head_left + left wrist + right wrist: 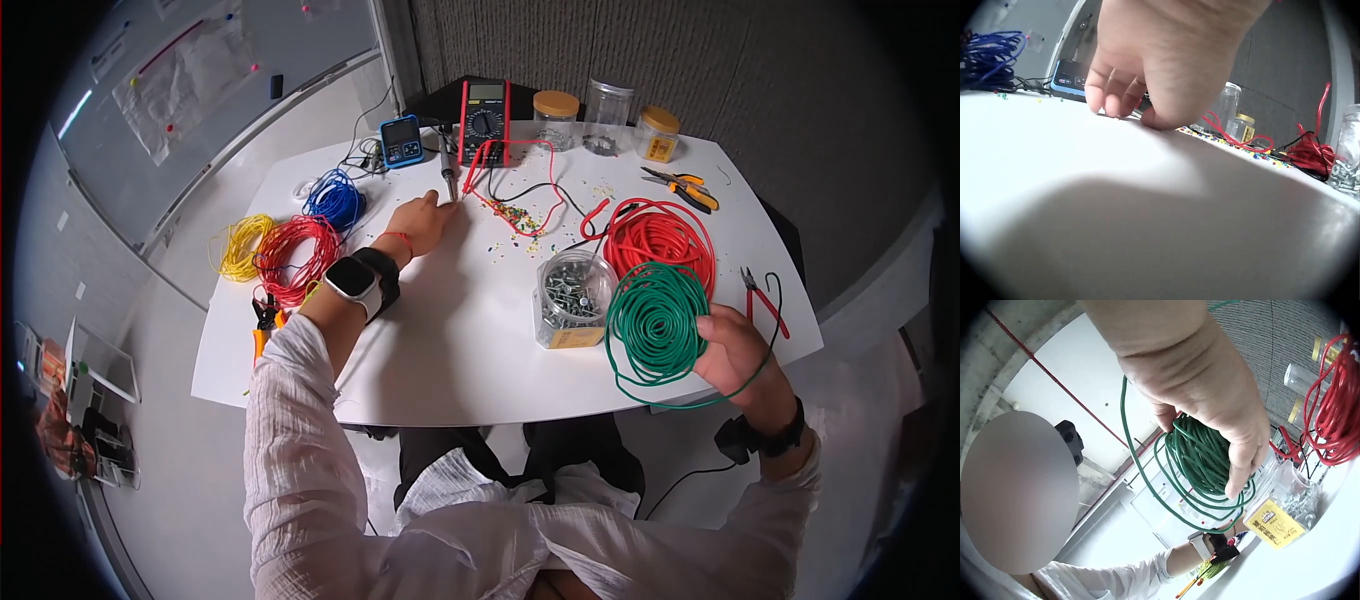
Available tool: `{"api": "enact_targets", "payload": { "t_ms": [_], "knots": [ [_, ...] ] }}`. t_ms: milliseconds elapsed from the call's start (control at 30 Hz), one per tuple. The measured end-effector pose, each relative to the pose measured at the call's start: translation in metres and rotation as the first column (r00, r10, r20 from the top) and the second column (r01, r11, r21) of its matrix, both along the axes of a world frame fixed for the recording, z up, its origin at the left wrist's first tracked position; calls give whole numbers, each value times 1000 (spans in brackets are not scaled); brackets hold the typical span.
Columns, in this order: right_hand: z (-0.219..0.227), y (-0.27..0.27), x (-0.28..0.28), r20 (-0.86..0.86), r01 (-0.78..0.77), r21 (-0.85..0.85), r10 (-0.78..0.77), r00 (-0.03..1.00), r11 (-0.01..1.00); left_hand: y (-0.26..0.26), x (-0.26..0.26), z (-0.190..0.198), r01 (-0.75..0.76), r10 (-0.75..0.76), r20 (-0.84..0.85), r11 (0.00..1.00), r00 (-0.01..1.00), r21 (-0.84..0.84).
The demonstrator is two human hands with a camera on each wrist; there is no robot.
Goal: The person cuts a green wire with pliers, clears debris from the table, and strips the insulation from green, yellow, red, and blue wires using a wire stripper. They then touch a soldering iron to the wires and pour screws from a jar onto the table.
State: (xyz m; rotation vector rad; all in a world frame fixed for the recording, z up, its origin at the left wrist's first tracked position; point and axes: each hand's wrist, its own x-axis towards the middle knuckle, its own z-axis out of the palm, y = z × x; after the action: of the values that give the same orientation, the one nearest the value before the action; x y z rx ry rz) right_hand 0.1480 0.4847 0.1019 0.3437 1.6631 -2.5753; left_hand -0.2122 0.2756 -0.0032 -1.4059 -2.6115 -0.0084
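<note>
White table (470, 385), curved edge, pale floor (190, 450), ribbed grey wall (640, 60) behind, board (325, 30) with pinned sheet off to the person's left. Small coloured bits (515, 218) scattered mid-table.

Counts: five wire coils: one yellow (243, 248), one blue (336, 203), two red ( (297, 262), (662, 240)), one green. Three lidded jars ( (555, 118), (608, 115), (656, 135)) at back. One open tub of screws (572, 300), yellow label. One red multimeter (485, 125), one blue meter (402, 142), one soldering iron (447, 160). Right side: one yellow-handled pliers (690, 190), one red-handled pliers (765, 305).

Green coil (655, 325): flat loops in a spiral, dark green, bunched seen from the side, one loose end curving out. Held up at the table's near right part, by the screw tub; can't tell if touching it.

Right hand (740, 350): partly closed, thumb and fingers gripping the coil's side. Left hand (415, 222): half open, fingers bent down to the tabletop by the iron's tip; can't tell if it pinches anything.
</note>
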Motion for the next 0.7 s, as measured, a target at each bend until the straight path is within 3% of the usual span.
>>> {"api": "enact_targets", "payload": {
  "t_ms": [333, 533, 600, 700],
  "knots": [
    [0, -2, 2, -12, -3, 4, 3, 1000, 1000, -3, 3, 2, 41, -42, 12, 998, 999, 47],
    [-3, -12, 19, 29, 4, -52, -2, 1000, 999, 3, -3, 10, -33, 48, -78, 984, 996, 176],
    [-11, -15, 28, 56, -17, -97, 23, 998, 995, 8, -5, 13, -279, 248, 162, 937, 955, 211],
    [-23, -20, 44, 118, -19, -100, 31, 993, 995, 16, -20, 10, -279, 211, 252, 920, 944, 274]
  ]
}}
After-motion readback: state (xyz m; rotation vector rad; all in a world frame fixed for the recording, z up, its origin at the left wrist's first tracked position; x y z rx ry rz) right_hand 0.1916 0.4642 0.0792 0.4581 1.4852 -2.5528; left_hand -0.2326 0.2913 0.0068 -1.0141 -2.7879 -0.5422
